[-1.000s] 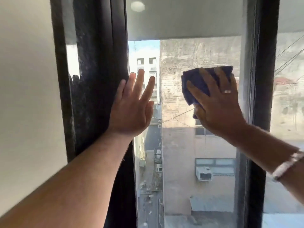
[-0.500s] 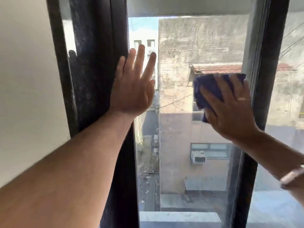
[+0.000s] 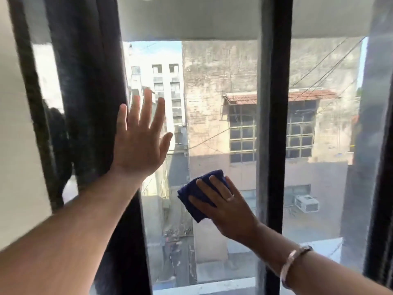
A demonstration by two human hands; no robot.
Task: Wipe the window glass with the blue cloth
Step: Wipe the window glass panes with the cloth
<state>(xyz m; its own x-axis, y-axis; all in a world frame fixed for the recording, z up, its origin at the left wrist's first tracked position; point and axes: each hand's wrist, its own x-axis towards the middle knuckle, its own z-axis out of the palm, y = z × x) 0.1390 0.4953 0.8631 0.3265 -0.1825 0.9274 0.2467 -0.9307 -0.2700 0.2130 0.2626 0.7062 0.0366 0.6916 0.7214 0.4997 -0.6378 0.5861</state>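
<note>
Right hand (image 3: 228, 206): flattened palm-first over the blue cloth (image 3: 196, 201), fingers spread across the folded pad, pressing rather than gripping; ring visible on one finger, bangle (image 3: 292, 264) at the wrist. Cloth pinned against the window glass (image 3: 212, 133), in the lower middle of the centre pane, left of the dark vertical mullion (image 3: 278, 133) and clear of it.

Left hand (image 3: 140, 143): fully open, fingers fanned upward, holding nothing; palm laid on the left margin of the same pane, heel overlapping the dark frame post (image 3: 91, 103). Appears to serve as a brace only.

Outward from the hands: pane bounded left by the frame post, right by the mullion; second pane (image 3: 323, 167) beyond the mullion; pale wall (image 3: 14, 145) at far left. Buildings and an air-conditioning unit (image 3: 306, 203) seen through the glass.

Progress, judged: wiping under way, mid-pane. Faint haze noted along the mullion edge and low on the centre pane; cannot tell whether dirt, reflection or glare. No clear boundary between wiped and unwiped glass. Upper area largely clear to look through. Left to do, by appearance: bottom strip, the patch under the left hand, the edges, possibly the right-hand pane.
</note>
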